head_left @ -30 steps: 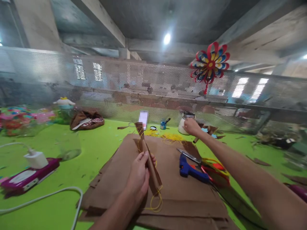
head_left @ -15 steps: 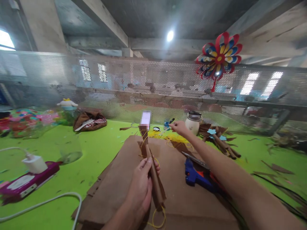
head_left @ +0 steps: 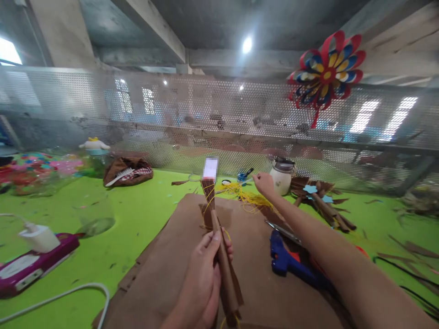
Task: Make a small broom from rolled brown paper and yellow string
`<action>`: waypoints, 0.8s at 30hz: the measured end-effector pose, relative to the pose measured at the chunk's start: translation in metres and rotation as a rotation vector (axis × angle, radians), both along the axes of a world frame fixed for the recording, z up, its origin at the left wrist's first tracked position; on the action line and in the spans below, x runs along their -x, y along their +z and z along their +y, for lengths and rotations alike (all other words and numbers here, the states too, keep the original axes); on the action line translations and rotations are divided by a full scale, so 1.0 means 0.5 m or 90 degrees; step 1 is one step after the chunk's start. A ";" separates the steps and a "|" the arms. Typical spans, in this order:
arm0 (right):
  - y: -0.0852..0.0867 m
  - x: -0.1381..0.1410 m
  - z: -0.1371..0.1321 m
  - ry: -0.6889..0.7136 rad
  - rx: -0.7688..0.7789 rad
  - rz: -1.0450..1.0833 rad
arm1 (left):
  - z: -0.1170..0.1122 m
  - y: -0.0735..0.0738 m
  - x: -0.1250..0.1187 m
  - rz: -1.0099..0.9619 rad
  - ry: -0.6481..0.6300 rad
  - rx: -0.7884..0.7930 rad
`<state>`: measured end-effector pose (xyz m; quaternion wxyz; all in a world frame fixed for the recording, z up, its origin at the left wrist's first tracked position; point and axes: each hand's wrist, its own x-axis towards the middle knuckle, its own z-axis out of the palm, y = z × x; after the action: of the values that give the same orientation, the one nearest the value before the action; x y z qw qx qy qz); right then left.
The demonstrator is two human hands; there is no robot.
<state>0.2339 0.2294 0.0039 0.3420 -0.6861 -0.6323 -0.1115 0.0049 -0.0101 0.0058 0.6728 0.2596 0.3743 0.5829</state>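
My left hand (head_left: 206,265) is wrapped round a rolled brown paper stick (head_left: 224,269), which flares at its far end into a pleated paper fan (head_left: 208,192) with yellow string wound about it. More yellow string hangs from the near end. Farther out, my right hand (head_left: 264,183) is closed with its fingers pinched; what they hold, if anything, is too small to make out. Just left of its fingertips stands a small blue pot (head_left: 242,177) with a dark stick-like piece. A tangle of yellow string (head_left: 254,197) lies below that hand.
Brown paper sheets (head_left: 164,274) cover the table's middle. Scissors (head_left: 283,231) and a blue glue gun (head_left: 288,262) lie under my right forearm. A white jar (head_left: 281,176) and paper rolls (head_left: 329,210) stand right; a purple power strip (head_left: 37,265) and clear cup (head_left: 94,217) left.
The view has turned slightly left, so most things sit farther right. My right hand has drawn a little away from the blue pot. My left hand keeps its hold on the paper stick.
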 end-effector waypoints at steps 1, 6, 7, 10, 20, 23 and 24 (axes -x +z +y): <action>-0.001 0.007 -0.005 0.011 0.001 -0.005 | 0.000 0.000 0.000 0.002 0.000 0.001; 0.027 0.045 -0.032 0.164 0.042 -0.051 | 0.005 0.001 0.001 0.017 0.010 -0.001; 0.042 0.044 -0.040 0.190 0.047 -0.058 | 0.007 0.000 0.001 0.019 0.009 -0.001; 0.102 0.018 -0.074 0.222 0.018 -0.062 | 0.010 -0.004 0.001 0.016 0.001 0.000; 0.166 -0.103 -0.192 0.242 -0.004 0.175 | 0.012 -0.013 -0.007 0.008 -0.044 -0.013; 0.150 -0.117 -0.208 0.228 -0.026 0.211 | 0.013 -0.016 -0.006 0.016 -0.050 -0.019; 0.147 -0.120 -0.212 0.226 -0.035 0.227 | 0.014 -0.018 -0.006 0.017 -0.051 -0.024</action>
<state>0.2938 0.1236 0.0774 0.4806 -0.5639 -0.6693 0.0557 0.0078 -0.0030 -0.0030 0.6858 0.2945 0.3615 0.5588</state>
